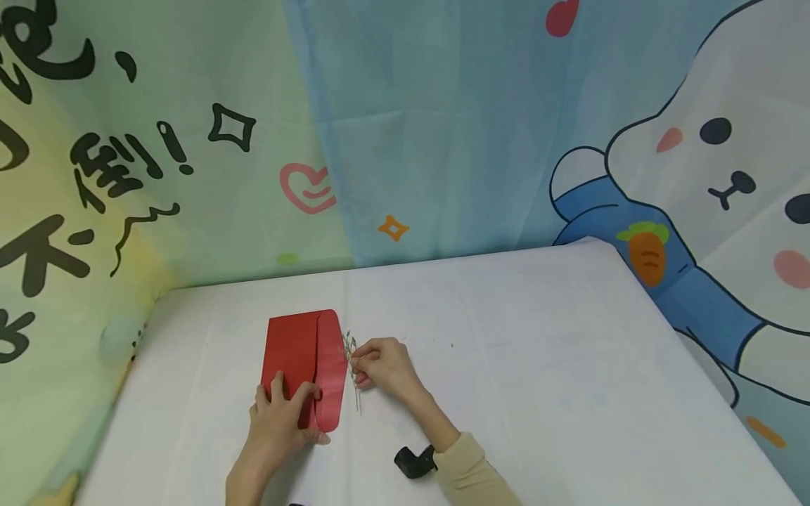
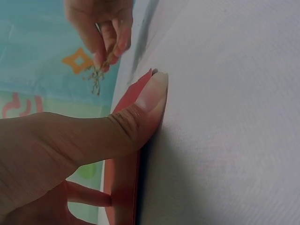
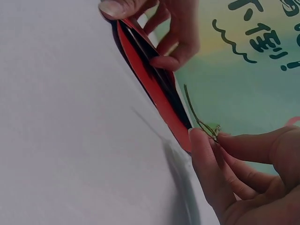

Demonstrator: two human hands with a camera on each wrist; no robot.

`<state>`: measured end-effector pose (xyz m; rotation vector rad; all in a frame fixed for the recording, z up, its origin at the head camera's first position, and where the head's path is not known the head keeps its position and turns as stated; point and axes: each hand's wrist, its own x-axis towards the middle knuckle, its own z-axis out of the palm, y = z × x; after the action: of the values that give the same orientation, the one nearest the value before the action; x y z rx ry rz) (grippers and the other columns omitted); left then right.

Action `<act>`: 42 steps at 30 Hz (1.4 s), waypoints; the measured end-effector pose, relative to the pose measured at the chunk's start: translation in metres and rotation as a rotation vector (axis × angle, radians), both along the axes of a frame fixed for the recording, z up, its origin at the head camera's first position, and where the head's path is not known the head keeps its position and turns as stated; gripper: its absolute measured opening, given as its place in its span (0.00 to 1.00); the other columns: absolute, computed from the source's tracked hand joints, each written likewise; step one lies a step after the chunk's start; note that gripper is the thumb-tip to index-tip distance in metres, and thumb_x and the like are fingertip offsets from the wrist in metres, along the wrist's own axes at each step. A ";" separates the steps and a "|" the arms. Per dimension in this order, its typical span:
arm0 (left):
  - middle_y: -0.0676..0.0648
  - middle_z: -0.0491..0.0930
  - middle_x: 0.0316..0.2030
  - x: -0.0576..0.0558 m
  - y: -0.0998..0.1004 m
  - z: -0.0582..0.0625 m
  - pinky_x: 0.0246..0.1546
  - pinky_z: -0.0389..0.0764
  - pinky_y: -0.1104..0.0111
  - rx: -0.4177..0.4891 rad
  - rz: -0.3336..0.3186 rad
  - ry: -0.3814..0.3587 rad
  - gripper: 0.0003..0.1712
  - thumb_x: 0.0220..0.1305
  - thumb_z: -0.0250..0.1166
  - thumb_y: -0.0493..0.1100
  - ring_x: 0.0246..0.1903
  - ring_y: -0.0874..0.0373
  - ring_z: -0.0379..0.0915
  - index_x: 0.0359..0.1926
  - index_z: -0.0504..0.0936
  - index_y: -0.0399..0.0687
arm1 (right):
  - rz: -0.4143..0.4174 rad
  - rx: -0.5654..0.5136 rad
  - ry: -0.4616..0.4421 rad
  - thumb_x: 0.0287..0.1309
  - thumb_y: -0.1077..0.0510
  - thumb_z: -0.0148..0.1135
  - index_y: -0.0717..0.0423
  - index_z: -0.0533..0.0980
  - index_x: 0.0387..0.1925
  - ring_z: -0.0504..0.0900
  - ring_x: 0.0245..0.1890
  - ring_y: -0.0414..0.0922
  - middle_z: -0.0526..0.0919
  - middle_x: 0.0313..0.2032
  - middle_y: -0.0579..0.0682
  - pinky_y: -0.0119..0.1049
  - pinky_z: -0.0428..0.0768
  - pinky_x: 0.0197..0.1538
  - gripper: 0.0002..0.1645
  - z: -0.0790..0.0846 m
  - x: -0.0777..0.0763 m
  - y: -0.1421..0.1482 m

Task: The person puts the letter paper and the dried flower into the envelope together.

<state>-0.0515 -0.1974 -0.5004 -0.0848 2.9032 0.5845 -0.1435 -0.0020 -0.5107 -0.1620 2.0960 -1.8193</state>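
A red envelope (image 1: pixel 291 344) lies on the white cloth, its flap (image 1: pixel 329 383) folded out to the right. My left hand (image 1: pixel 275 425) grips its near end, the thumb at the flap's near corner. One finger of that hand is at the mouth, and in the right wrist view the opening (image 3: pixel 145 58) gapes. Just right of the flap, my right hand (image 1: pixel 389 369) pinches a thin dried sprig (image 1: pixel 350 344) between thumb and fingers. The sprig's small tufted head (image 2: pixel 95 77) shows in the left wrist view, and its bare stem (image 3: pixel 188 101) in the right wrist view.
A small black pipe-shaped object (image 1: pixel 413 462) lies beside my right sleeve (image 1: pixel 474 467). White cloth (image 1: pixel 538 351) covers the table. A printed curtain (image 1: pixel 443 140) stands behind the table and at its left side.
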 end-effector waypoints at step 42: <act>0.22 0.58 0.67 -0.002 0.001 -0.002 0.59 0.64 0.24 0.002 0.015 -0.024 0.42 0.38 0.86 0.51 0.65 0.14 0.49 0.55 0.76 0.51 | 0.007 0.233 0.064 0.60 0.68 0.70 0.66 0.86 0.36 0.84 0.12 0.42 0.85 0.20 0.50 0.31 0.81 0.19 0.03 -0.004 -0.004 -0.064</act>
<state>-0.0536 -0.1968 -0.5026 -0.1130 2.8808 0.5842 -0.1472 -0.0661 -0.5145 -0.1691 2.3288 -1.5688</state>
